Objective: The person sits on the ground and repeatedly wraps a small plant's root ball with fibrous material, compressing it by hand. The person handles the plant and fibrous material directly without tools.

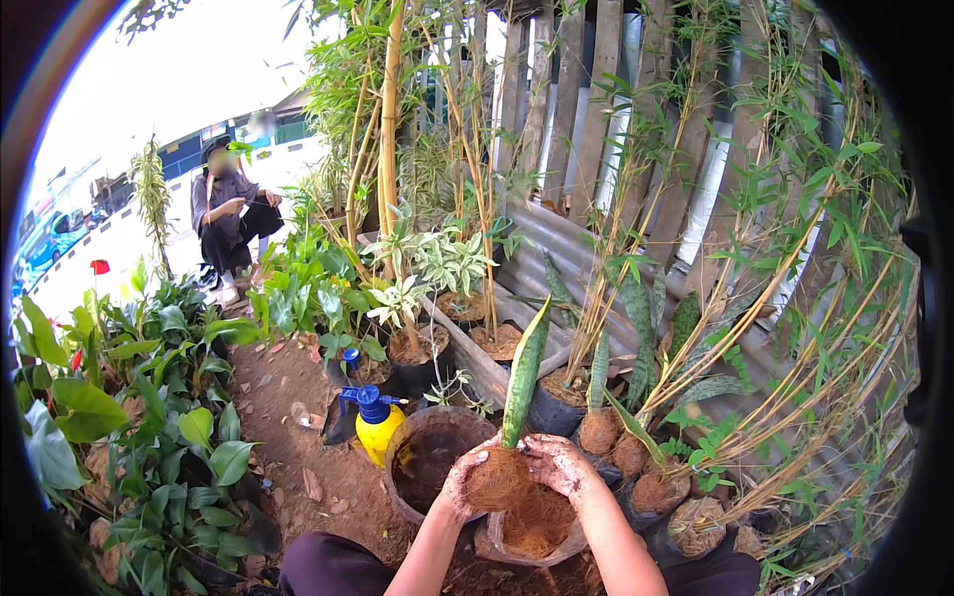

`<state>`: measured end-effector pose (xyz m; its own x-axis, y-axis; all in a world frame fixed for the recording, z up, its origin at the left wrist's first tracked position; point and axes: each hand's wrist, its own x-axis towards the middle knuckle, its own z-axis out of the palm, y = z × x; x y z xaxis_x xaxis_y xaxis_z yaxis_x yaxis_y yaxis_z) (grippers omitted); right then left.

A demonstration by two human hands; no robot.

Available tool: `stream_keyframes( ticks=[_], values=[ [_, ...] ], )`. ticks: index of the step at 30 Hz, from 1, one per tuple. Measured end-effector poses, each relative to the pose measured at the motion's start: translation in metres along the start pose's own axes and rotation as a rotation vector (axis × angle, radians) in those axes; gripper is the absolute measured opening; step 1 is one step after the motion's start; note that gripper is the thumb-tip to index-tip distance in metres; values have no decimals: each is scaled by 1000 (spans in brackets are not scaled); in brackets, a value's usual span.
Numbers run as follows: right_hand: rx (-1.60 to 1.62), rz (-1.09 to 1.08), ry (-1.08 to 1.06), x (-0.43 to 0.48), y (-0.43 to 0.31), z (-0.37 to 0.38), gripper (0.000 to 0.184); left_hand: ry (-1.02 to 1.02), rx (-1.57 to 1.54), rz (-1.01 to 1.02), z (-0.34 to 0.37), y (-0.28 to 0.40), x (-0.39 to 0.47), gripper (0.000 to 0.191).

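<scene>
Between my two soil-smeared hands is a ball of brown coconut fibre (498, 483) with a single upright snake plant leaf (526, 376) rising from it. My left hand (460, 480) cups the ball's left side. On the right, my right hand (555, 460) curls around its upper edge near the leaf base. Directly below, a container (570, 550) holds loose coconut fibre (538, 521). A round tub (399, 488) with dark contents stands to its left. Beside the tub is a yellow pump sprayer (376, 436) with a blue head.
More fibre balls (598, 430) with snake plant leaves sit at right, by black-bagged plants (555, 413) and leaning bamboo stems (775, 290). Leafy plants (171, 447) border the dirt path (298, 477) at left. Behind stands a wood-slat fence (589, 112). A person (231, 205) squats farther off.
</scene>
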<state>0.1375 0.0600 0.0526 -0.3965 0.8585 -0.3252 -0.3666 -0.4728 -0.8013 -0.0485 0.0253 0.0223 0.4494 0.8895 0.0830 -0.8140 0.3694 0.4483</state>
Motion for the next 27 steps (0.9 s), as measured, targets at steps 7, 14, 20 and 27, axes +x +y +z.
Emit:
stream_keyframes(
  ticks=[7,14,20,27],
  values=[
    [-1,37,67,10,16,-11,14,66,-24,-42,-9,-11,2,58],
    [29,56,89,15,19,-5,16,225,-122,-85,-26,-10,-1,52],
    [89,30,-19,51,16,-17,23,190,-199,-52,-23,2,-6,56],
    [-241,-74,298,144,21,-60,15,346,-159,167,-41,20,0,51]
  ],
)
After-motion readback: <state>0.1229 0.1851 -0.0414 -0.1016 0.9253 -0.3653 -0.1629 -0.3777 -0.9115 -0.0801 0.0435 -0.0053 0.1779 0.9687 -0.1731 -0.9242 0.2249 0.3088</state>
